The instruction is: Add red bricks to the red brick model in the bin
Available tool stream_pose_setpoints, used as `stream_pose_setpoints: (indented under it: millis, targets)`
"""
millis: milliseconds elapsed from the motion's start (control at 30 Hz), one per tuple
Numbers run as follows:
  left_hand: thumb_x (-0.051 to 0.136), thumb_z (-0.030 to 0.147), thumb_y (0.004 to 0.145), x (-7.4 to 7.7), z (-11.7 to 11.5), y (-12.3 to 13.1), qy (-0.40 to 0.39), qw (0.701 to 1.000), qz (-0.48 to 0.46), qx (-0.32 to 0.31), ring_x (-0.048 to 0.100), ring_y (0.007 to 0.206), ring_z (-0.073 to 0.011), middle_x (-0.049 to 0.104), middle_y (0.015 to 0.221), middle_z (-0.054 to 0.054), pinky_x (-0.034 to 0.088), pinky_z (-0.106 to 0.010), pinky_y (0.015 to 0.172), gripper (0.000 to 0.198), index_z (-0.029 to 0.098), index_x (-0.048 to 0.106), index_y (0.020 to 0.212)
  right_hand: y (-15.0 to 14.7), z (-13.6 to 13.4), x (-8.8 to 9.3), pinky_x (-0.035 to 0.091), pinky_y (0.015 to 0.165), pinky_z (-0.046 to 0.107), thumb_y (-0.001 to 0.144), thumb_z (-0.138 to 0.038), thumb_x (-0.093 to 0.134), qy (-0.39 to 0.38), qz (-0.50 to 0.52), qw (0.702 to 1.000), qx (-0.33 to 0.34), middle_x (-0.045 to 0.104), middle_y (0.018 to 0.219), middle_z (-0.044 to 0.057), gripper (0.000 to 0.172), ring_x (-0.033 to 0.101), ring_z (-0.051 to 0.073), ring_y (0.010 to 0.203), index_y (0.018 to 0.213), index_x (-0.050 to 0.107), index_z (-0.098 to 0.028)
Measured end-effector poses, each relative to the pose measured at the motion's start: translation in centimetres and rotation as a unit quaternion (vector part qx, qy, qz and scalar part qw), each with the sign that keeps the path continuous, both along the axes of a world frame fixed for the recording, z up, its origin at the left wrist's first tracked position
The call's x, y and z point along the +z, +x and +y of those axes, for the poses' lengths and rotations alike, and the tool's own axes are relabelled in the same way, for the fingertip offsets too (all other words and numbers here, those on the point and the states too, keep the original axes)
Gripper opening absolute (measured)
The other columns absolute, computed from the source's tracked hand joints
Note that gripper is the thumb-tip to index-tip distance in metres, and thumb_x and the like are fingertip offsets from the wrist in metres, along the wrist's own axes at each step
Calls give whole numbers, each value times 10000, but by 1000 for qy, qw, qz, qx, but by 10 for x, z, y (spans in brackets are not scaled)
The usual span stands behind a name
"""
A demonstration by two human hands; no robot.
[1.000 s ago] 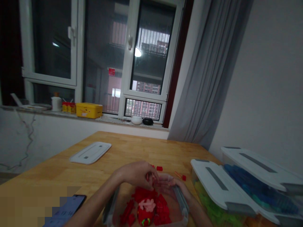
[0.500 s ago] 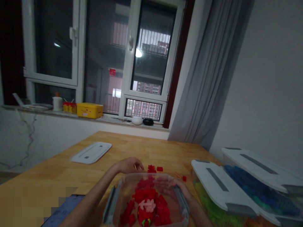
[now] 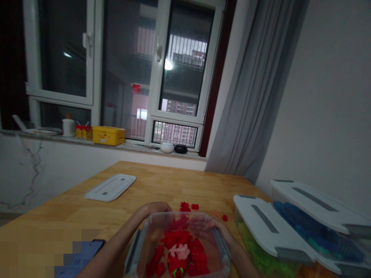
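A clear plastic box [image 3: 136, 247] stands in front of me on the wooden table, with several red bricks [image 3: 179, 251] in it. My left hand [image 3: 153, 208] rests at the box's far left rim, fingers curled over the edge. My right hand [image 3: 207, 226] lies against the far right wall of the box, partly seen through the plastic. A few loose red bricks [image 3: 188, 206] lie on the table just beyond the box.
A white lid [image 3: 110, 187] lies on the table [image 3: 72, 210] to the far left. Two lidded boxes, one with green bricks [image 3: 261, 231] and one with blue bricks [image 3: 315, 227], stand at the right. A phone [image 3: 78, 258] lies at the near left. The window sill holds a yellow tin [image 3: 108, 135].
My left hand has left the inside of the box, moved out past its far edge, then settled back on the far left rim. The right hand stayed at the far right wall.
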State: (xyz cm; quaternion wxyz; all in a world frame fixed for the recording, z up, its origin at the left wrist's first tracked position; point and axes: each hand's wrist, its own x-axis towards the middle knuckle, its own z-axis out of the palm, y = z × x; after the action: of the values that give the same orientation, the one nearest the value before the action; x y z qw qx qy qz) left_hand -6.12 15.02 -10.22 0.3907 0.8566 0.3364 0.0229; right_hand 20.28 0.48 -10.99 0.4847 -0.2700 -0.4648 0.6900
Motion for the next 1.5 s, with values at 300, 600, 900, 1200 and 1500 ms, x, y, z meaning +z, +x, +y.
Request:
stream_pose_setpoints:
  millis: [300, 600, 900, 1200, 1500]
  targets:
    - [691, 302, 825, 0, -1, 0, 4, 996, 86, 14, 658, 893, -236, 731, 961, -8, 547, -366, 816, 214, 166, 728, 987, 7, 10, -18, 408, 1067, 461, 617, -217, 570, -36, 31, 998, 28, 790, 935, 94, 331, 675, 284, 1087, 880, 767, -180]
    - [667, 239, 626, 3, -6, 2, 54, 994, 86, 46, 562, 632, -188, 618, 545, 50, 450, -293, 585, 96, 202, 734, 684, 8, 9, -16, 375, 1094, 474, 598, -220, 571, -31, 21, 999, 18, 783, 935, 101, 342, 671, 294, 1086, 876, 765, -176]
    - [658, 279, 607, 31, -15, -8, 98, 994, 15, 40, 611, 711, -178, 744, 753, 0, 431, -226, 598, 267, 178, 767, 829, 0, 2, 0, 402, 1079, 468, 598, -233, 528, -11, 24, 998, 62, 785, 978, 95, 393, 655, 295, 1120, 896, 780, -191]
    - [643, 512, 769, 80, -34, -22, 124, 987, -67, 79, 663, 727, -186, 736, 877, -92, 518, -258, 623, 462, 109, 700, 987, 4, 3, -5, 357, 1118, 446, 619, -207, 549, -10, 10, 999, 45, 772, 1035, 118, 396, 673, 279, 1100, 940, 776, -163]
    - [645, 512, 813, 117, -75, -8, 195, 977, -69, 43, 654, 743, -180, 730, 839, -42, 435, -248, 622, 399, 163, 715, 994, 5, 6, -10, 412, 1083, 435, 613, -218, 536, -5, 10, 999, 47, 771, 1063, 106, 403, 667, 283, 1109, 935, 775, -179]
